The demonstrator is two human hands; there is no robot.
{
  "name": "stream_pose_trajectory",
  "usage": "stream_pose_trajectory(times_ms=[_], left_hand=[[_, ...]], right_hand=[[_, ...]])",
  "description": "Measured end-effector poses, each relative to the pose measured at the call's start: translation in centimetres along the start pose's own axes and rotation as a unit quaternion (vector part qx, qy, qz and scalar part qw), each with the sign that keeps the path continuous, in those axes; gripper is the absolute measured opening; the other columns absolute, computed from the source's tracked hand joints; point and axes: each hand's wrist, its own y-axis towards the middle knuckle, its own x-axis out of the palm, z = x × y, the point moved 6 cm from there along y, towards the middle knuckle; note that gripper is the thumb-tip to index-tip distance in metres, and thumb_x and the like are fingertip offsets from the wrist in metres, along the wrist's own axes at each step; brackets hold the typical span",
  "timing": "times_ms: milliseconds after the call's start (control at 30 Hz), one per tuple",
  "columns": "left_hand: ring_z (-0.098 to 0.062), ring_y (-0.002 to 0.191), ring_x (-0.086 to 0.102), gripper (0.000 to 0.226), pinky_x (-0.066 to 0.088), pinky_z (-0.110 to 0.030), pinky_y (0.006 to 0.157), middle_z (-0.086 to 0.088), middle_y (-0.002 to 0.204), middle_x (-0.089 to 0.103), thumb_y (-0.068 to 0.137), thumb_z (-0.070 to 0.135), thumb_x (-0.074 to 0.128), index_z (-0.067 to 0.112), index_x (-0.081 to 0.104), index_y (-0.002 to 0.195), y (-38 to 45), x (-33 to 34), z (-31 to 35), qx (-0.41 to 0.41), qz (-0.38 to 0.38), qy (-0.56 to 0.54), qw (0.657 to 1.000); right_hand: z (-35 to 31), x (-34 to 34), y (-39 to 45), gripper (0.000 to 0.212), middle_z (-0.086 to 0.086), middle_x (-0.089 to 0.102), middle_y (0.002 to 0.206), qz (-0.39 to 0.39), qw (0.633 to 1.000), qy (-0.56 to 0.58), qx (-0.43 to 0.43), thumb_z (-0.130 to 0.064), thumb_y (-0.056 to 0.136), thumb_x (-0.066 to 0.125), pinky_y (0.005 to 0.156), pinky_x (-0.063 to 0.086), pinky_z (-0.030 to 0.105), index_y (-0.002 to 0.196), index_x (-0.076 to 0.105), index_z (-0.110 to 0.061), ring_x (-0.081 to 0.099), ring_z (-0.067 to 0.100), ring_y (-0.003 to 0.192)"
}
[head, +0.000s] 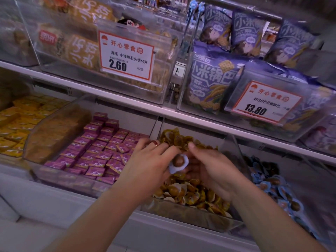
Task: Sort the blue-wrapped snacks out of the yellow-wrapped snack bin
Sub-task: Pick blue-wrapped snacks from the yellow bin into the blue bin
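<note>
1. The left hand point(154, 157) pinches a blue-wrapped snack point(178, 163) at its grip, fingertips curled onto the wrapper's left edge; a red ring sits on one finger
2. The right hand point(209, 168) has its grip closed on the same snack from the right and beneath, thumb pointing up and away
3. The snack, a brown round piece in a pale blue wrapper, is held just above the yellow-wrapped snack bin point(190, 218); its long axis runs roughly top-right to bottom-left, the brown face turned toward the camera
4. That clear bin holds a heap of yellow-wrapped snacks point(189, 194)
5. The bin just to the right holds blue-wrapped snacks point(271, 182); the bin to the left holds purple boxes point(96, 148)
6. Both forearms reach forward from the lower edge and converge over the bin
</note>
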Motion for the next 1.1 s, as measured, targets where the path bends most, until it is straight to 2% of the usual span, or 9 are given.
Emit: stream_pose_trajectory(times_ms=[67,133,233,367,467,633,767,933,1100], left_hand=[[-0.003,0.072,0.049,0.031,0.038,-0.034,0.082,0.022,0.084,0.055,0.098,0.055,0.039,0.03,0.057,0.096,-0.1,-0.8,-1.2,-0.048,0.035,-0.06,0.996],[0.002,0.067,0.043,0.029,0.036,-0.028,0.074,0.023,0.077,0.052,0.098,0.057,0.039,0.034,0.055,0.092,-0.5,-1.8,-2.5,-0.125,0.083,-0.126,0.981],[-0.009,0.064,0.056,0.031,0.04,-0.028,0.055,0.007,0.066,0.057,0.095,0.058,0.045,0.032,0.055,0.081,-1.2,-2.3,-4.0,-0.229,0.132,-0.245,0.933],[-0.011,0.064,0.06,0.034,0.045,-0.03,0.054,0.004,0.072,0.062,0.091,0.058,0.047,0.028,0.061,0.084,-1.3,-2.1,-4.5,-0.265,0.125,-0.299,0.908],[-0.012,0.063,0.06,0.032,0.046,-0.031,0.053,0.003,0.072,0.062,0.091,0.057,0.048,0.029,0.062,0.085,-1.3,-2.0,-4.7,-0.27,0.128,-0.311,0.902],[-0.01,0.063,0.059,0.031,0.043,-0.022,0.052,0.006,0.07,0.062,0.091,0.057,0.049,0.029,0.062,0.085,-1.5,-1.9,-4.9,-0.285,0.129,-0.306,0.899],[-0.007,0.063,0.061,0.031,0.042,-0.018,0.053,0.009,0.071,0.063,0.09,0.058,0.049,0.03,0.062,0.086,-1.6,-2.0,-5.2,-0.295,0.132,-0.301,0.897],[-0.003,0.064,0.06,0.029,0.038,-0.011,0.052,0.013,0.072,0.063,0.091,0.058,0.048,0.033,0.061,0.085,-1.7,-1.9,-4.8,-0.284,0.119,-0.294,0.905],[-0.006,0.066,0.061,0.033,0.041,-0.016,0.051,0.01,0.074,0.064,0.09,0.061,0.047,0.031,0.062,0.087,-1.4,-1.5,-4.6,-0.283,0.117,-0.298,0.904]], right_hand=[[-0.3,-1.7,1.5,0.044,0.013,0.075,0.083,0.053,0.987,-0.146,-0.034,-0.038,0.1,0.05,0.067,0.058,0.035,0.087,0.075,-0.004,0.071,0.025,0.075],[-0.7,-3.5,3.5,0.032,0.01,0.074,0.089,0.123,0.921,-0.358,-0.097,-0.031,0.1,0.052,0.079,0.055,0.039,0.087,0.074,-0.012,0.069,0.029,0.087],[1.4,-3.8,6.7,0.027,0.004,0.066,0.122,0.054,0.833,-0.537,-0.119,-0.024,0.098,0.052,0.092,0.047,0.031,0.12,0.067,-0.021,0.06,0.023,0.113],[6.0,-3.7,9.6,0.067,-0.003,0.023,0.159,-0.001,0.755,-0.656,-0.024,-0.054,0.09,0.046,0.116,0.023,0.054,0.152,0.026,-0.038,0.016,0.03,0.146],[6.6,-2.6,9.8,0.073,-0.006,0.013,0.161,-0.01,0.766,-0.643,-0.011,-0.058,0.082,0.048,0.117,0.014,0.061,0.15,0.024,-0.043,0.004,0.031,0.148],[5.0,0.9,4.9,0.06,-0.006,0.055,0.134,-0.108,0.813,-0.563,-0.103,-0.037,0.076,0.062,0.105,0.042,0.037,0.135,0.051,-0.037,0.049,0.016,0.125],[4.7,1.3,0.5,0.053,-0.007,0.058,0.122,-0.172,0.77,-0.597,-0.142,-0.039,0.077,0.05,0.102,0.039,0.027,0.129,0.059,-0.033,0.051,0.012,0.117],[4.1,-2.3,-0.5,0.043,-0.008,0.06,0.127,-0.245,0.772,-0.587,-0.009,-0.034,0.086,0.053,0.103,0.045,0.036,0.127,0.059,-0.043,0.057,0.013,0.116],[0.7,-2.8,3.8,0.025,-0.003,0.07,0.107,-0.053,0.861,-0.493,-0.115,-0.027,0.09,0.058,0.087,0.054,0.043,0.11,0.07,-0.035,0.067,0.017,0.092]])
